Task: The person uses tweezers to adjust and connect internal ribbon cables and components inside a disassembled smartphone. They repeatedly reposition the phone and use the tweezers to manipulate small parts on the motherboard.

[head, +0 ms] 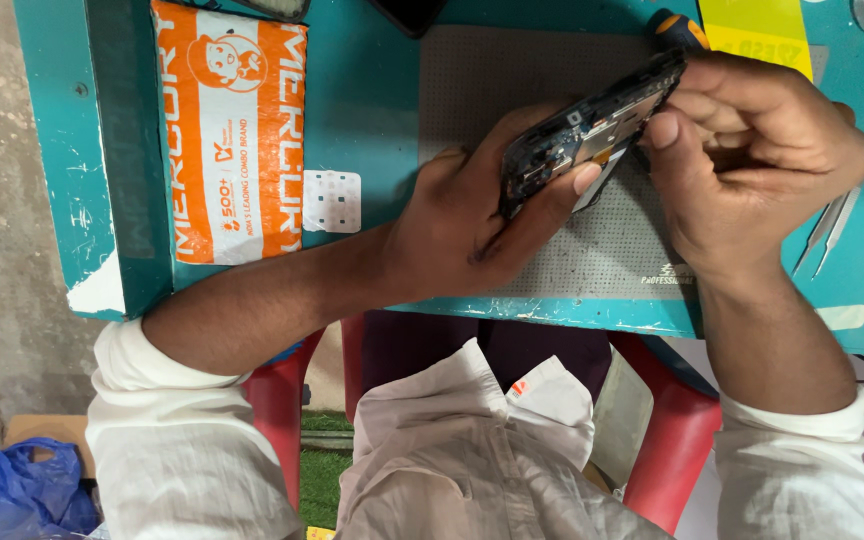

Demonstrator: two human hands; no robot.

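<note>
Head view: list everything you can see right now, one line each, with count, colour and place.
opened phone: one, black frame, held tilted above the mat
work mat: one, grey, on the table
table: one, teal, chipped edges
printed mat: one, orange and white, table left
small white sheet: one, beside the printed mat
yellow card: one, top right
tweezers: metal, table right; count unclear
chair: red, under the table
plastic bag: blue, floor at bottom left
left hand: holds the phone
right hand: holds the phone's upper end
sleeves: white
</note>
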